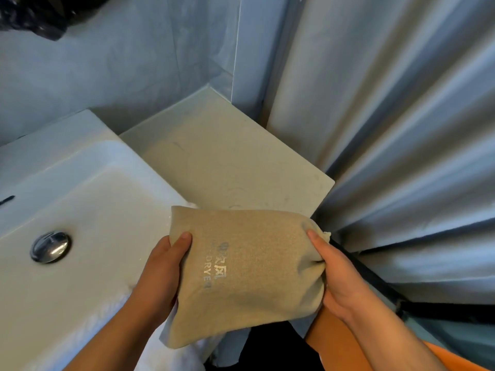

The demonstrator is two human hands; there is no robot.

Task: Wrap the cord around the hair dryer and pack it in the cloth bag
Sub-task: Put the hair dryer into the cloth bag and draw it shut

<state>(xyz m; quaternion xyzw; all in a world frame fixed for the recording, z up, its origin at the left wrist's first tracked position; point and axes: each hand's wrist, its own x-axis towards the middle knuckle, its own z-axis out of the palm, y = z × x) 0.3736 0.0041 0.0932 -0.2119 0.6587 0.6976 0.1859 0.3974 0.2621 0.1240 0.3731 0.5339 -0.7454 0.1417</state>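
Note:
A beige cloth bag (249,277) with silver lettering bulges as if full; it is held in the air in front of the counter's near edge. My left hand (166,266) grips its left side, thumb on top. My right hand (337,279) grips the gathered mouth at the right end, where the fabric is bunched. The hair dryer and its cord are hidden; nothing of them shows outside the bag.
A white sink (88,210) with a chrome drain plug (51,247) lies at the left. A pale counter (230,162) stretches behind the bag. A grey pleated curtain (401,129) hangs at the right, and a tiled wall (134,57) stands behind.

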